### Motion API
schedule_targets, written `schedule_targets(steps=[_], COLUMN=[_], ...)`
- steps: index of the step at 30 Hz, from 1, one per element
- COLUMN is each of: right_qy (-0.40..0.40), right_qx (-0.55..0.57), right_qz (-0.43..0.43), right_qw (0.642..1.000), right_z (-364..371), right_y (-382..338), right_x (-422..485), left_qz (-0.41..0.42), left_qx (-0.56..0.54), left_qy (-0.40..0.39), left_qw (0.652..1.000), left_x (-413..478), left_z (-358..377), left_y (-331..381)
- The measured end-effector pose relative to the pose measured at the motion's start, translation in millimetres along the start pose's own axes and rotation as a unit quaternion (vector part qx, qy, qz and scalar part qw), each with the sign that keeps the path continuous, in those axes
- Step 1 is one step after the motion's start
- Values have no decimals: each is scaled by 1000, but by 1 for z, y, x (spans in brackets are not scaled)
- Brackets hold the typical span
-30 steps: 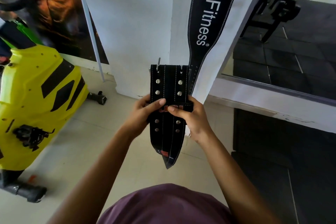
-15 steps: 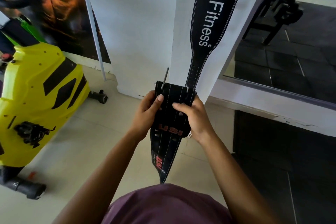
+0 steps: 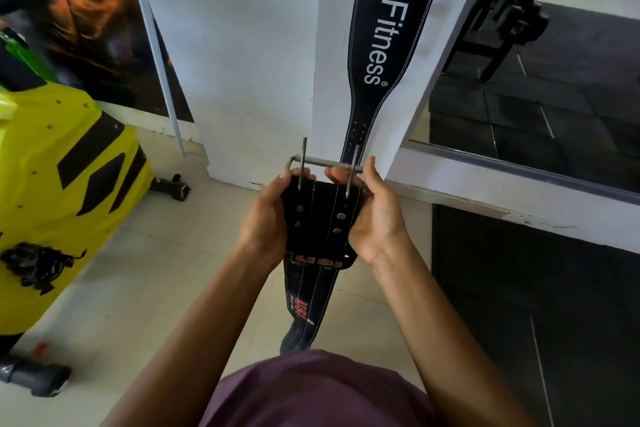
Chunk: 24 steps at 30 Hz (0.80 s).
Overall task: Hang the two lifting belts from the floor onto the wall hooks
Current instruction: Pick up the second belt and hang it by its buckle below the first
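Note:
A black lifting belt with white "Fitness" lettering (image 3: 384,38) hangs down the white pillar (image 3: 263,45); its top and the hook are out of frame. In front of my chest I hold a second black belt (image 3: 317,218) with red lettering, its studded end up and its tapered tail dangling toward the floor. My left hand (image 3: 263,222) grips its left edge and my right hand (image 3: 375,215) its right edge. The metal buckle (image 3: 327,161) with two prongs sticks up above my fingers, near the pillar's base.
A yellow and black exercise machine (image 3: 62,191) stands on the tiled floor at the left, its foot (image 3: 33,380) near my side. A poster (image 3: 86,21) covers the wall behind it. At right, a mirror (image 3: 540,80) shows dark mats and a rack.
The belt has slid down through my hands, so I now grip it at the buckle end. The buckle and its prongs now show above my fingers. My hands shifted slightly right.

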State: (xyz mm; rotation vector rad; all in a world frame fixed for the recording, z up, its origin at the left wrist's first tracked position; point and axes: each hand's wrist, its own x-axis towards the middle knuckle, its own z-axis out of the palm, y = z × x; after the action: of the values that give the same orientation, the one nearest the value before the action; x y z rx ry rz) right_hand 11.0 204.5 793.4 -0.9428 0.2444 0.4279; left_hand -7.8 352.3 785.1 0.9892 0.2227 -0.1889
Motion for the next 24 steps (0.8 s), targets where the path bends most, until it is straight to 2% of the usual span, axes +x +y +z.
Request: schedule_targets(steps=[5,11,18,21,24], right_qy=[8,-21,-18,-1,15], right_qx=[-47,-146,-129,-173,-228], right_qz=[9,-108,-152,-216,-301], right_qw=[999,983,980,961,926], right_z=[4,5,17,27,41], right_y=[1,9,-14,-44,-84], right_x=[0,-1,4,11,18], left_qz=[-17,-20,17,77,186], left_qx=[6,-26,-17,57,153], left_qy=[21,46,26,-13,-59], left_qw=[1000,998,999,995,969], left_x=[1,9,25,34,53], left_z=[8,7,17,29,45], left_y=[2,10,41,62,95])
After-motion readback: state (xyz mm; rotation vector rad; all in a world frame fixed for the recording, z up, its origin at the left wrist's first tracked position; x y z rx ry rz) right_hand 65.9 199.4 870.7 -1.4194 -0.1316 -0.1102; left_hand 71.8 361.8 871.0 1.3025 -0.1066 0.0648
